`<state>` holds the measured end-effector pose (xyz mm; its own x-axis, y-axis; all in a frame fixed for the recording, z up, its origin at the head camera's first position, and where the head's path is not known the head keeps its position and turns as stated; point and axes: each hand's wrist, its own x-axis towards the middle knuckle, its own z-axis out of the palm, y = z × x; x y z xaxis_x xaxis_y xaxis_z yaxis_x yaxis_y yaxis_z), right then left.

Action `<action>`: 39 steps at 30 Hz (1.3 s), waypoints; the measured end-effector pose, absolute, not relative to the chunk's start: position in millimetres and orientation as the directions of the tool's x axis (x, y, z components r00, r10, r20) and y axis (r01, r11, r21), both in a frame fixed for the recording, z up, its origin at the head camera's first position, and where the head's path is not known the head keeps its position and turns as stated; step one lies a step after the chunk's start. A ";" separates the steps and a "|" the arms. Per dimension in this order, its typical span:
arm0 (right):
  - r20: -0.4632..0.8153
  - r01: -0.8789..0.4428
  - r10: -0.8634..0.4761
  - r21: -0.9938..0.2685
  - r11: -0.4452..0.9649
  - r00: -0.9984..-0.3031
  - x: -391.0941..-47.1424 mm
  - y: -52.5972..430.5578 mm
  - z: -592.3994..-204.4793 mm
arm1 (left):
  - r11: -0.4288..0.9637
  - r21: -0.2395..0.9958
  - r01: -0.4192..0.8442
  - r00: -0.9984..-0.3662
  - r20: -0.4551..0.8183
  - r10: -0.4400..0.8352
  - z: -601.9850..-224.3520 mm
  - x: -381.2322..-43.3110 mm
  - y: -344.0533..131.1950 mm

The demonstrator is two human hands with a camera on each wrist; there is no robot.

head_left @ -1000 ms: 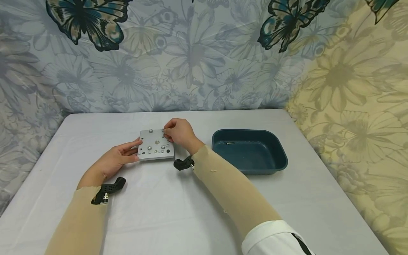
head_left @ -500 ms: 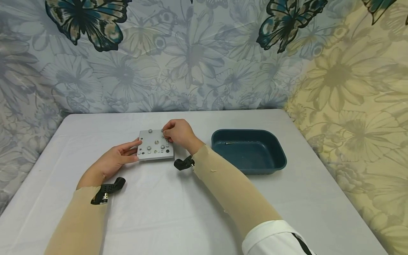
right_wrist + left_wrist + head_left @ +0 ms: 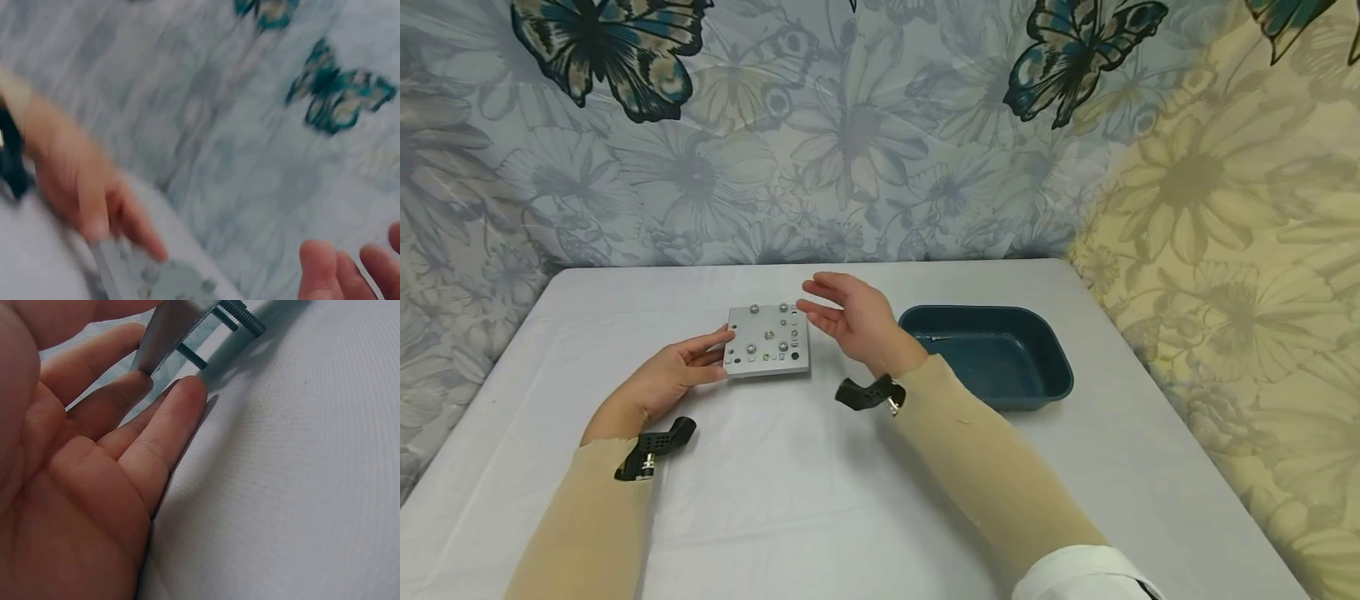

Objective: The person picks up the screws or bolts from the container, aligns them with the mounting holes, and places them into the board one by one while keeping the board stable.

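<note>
A grey metal plate (image 3: 760, 323) with small holes, square markings and several round screw heads (image 3: 769, 335) lies on the white table. My left hand (image 3: 662, 379) grips its left edge between thumb and fingers. In the left wrist view, threaded screw shanks (image 3: 244, 317) stick out beneath the plate's edge (image 3: 164, 337). My right hand (image 3: 861, 323) is raised just right of the plate's far corner, fingers spread and holding nothing. The right wrist view is blurred; my right fingertips (image 3: 320, 269) show at the bottom right, apart from the plate.
A dark teal plastic tray (image 3: 1011, 375) stands right of the plate, partly behind my right wrist. In it lies a slim metal screw (image 3: 938, 337). The white-covered table (image 3: 760, 483) meets a patterned fabric backdrop (image 3: 850, 167) at its far edge.
My right hand has let go at the plate's far right corner and moved right and up, its fingers opening. The left hand and plate have stayed in place.
</note>
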<state>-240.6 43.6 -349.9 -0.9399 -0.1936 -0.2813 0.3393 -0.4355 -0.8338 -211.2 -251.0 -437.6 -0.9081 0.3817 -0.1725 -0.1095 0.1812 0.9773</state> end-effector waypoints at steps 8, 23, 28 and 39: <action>-0.109 0.215 -0.245 -0.861 -0.461 -0.963 -200.6 138.0 -330.1 | 0.206 0.974 -0.092 -0.911 -0.167 0.378 -438.1 -214.0 -251.2; -0.203 0.175 -0.295 -0.978 0.117 -0.934 -215.3 252.8 -372.8 | 0.202 0.975 -0.092 -0.913 -0.164 0.374 -440.5 -212.1 -253.5; -0.281 0.210 -0.255 -0.939 0.273 -0.925 -224.3 249.2 -389.0 | 0.192 0.977 -0.093 -0.911 -0.161 0.380 -440.9 -211.5 -252.0; -0.350 0.236 -0.212 -0.874 0.424 -0.913 -230.2 242.1 -397.5 | 0.188 0.978 -0.090 -0.910 -0.158 0.383 -440.8 -212.3 -248.9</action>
